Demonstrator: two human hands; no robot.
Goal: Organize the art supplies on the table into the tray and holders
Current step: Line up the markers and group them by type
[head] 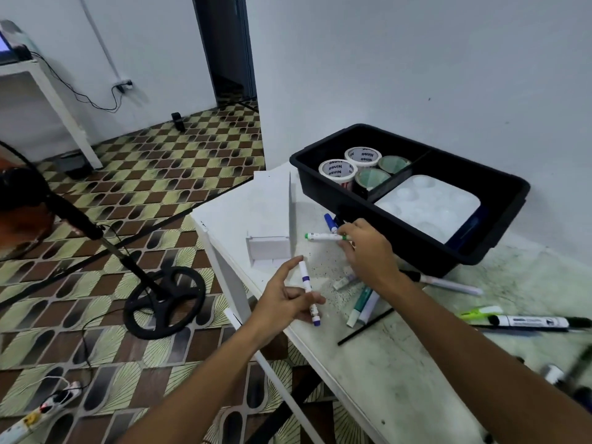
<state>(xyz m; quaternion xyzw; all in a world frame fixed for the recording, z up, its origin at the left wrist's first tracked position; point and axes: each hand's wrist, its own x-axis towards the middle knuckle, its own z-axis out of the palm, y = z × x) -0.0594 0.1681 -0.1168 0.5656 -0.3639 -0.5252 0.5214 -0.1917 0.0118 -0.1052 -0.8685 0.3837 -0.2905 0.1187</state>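
Markers lie scattered on the bench (400, 363) w/ both hands mid-pickup, so the step in hand looks like gathering pens for the white holder (270, 246) at the bench corner. Left hand (285, 299) holds a purple-banded marker (308, 291) between thumb and fingers, index finger stretched out along it, rest loosely curled; marker is tilted, tip end toward the holder. Right hand (365, 251) pinches a green-capped marker (323, 236) at its near end, held roughly level, just in front of the black tray (493, 187). A blue marker (330, 222) lies near the tray wall by the right fingers; can't tell if they touch it. Tray already has tape rolls (349, 163) in one compartment and a white palette (429, 206) in the other. More pens remain on the bench: teal and white ones (363, 304) under the right wrist, a black-and-white marker (531, 322) further right. Next move prob. needs each marker turned upright and lowered into the holder's opening, one hand at a time. Holder looks light, so it may shift if bumped.
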